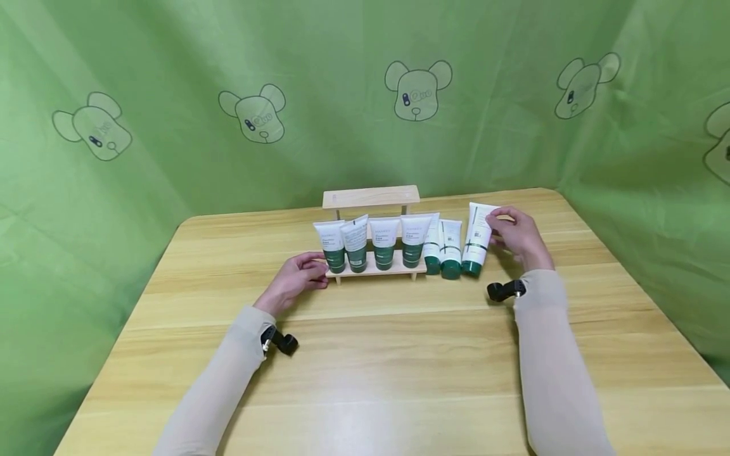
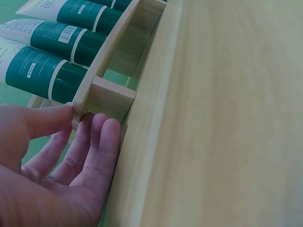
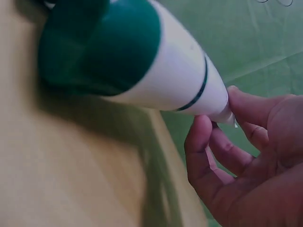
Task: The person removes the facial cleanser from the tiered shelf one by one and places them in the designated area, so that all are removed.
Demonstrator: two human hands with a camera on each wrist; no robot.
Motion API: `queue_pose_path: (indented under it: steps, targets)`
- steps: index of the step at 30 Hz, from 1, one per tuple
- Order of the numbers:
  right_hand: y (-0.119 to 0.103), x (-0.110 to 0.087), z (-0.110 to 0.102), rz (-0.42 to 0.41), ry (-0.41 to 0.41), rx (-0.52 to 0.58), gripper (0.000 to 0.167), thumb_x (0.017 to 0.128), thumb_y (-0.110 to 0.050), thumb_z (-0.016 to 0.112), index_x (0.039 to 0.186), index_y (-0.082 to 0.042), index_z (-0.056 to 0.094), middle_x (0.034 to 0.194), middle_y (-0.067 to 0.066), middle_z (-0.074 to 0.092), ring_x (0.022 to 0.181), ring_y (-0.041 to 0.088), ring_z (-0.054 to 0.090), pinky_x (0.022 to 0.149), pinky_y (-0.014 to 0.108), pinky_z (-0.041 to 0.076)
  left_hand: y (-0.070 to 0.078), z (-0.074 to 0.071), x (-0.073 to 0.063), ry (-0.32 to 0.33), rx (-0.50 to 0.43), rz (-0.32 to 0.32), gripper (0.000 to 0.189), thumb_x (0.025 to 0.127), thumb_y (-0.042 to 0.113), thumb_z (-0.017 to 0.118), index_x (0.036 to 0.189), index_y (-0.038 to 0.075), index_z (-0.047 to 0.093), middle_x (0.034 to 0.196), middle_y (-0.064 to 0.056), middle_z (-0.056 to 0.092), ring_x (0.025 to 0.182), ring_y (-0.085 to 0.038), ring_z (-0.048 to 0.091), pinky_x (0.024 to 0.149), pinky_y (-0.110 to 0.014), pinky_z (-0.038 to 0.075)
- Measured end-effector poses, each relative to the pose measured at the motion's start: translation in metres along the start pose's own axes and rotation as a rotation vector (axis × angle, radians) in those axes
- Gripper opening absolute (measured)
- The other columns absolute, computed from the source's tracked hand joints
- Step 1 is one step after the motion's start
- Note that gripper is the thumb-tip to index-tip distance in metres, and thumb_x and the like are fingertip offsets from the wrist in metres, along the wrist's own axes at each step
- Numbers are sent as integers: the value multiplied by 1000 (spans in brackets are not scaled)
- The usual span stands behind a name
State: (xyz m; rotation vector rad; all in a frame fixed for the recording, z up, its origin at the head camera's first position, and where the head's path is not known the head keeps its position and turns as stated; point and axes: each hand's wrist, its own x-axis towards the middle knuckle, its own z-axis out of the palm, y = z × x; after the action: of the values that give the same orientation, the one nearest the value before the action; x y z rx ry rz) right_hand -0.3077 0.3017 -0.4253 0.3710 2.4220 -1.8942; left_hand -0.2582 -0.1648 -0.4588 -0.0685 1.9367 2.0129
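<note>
My left hand [image 1: 296, 277] grips the left end of a small wooden display rack [image 1: 376, 271], thumb at the board's edge and fingers curled beneath, as the left wrist view shows. Several white-and-green squeeze tubes [image 1: 384, 240] stand cap down along the rack's lower board; the second from the left [image 1: 356, 244] leans. At the right, my right hand [image 1: 520, 237] pinches the flat upper end of a larger white squeeze tube [image 1: 478, 237] between thumb and fingers. Its green cap [image 3: 99, 47] points downward, close over the table in the right wrist view.
Two more white tubes with green caps [image 1: 450, 250] stand just right of the rack. A raised wooden upper shelf [image 1: 371, 197] forms the rack's back. Green curtain [image 1: 342, 95] with bear prints surrounds the wooden table [image 1: 365, 380] at the back and sides.
</note>
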Motion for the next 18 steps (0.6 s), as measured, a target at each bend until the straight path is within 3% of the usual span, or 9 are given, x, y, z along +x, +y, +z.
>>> queue_pose_path:
  steps: [5,10,18]
  targets:
    - [9,4,3,49,-46,26,47,101,-29,66,142,-12,52,107,-4,62,81,6,65,78,23,62,-1,0,2,-6,7,18,42,99,-1,62,141,-2,53,102,-6,71,82,-20,69,81,-30,64]
    - [15,6,5,54,-148,-74,68,101,-28,66,158,-8,34,134,9,53,89,3,64,84,23,60,-2,0,2,-8,10,27,43,99,-2,61,140,-4,53,99,-5,71,80,-19,69,80,-30,64]
    - [17,8,5,57,-177,-151,66,104,-30,61,158,-4,32,127,11,58,91,5,63,86,24,61,-2,-1,2,-3,5,24,42,99,-1,61,140,-3,53,100,-5,71,79,-18,69,79,-29,64]
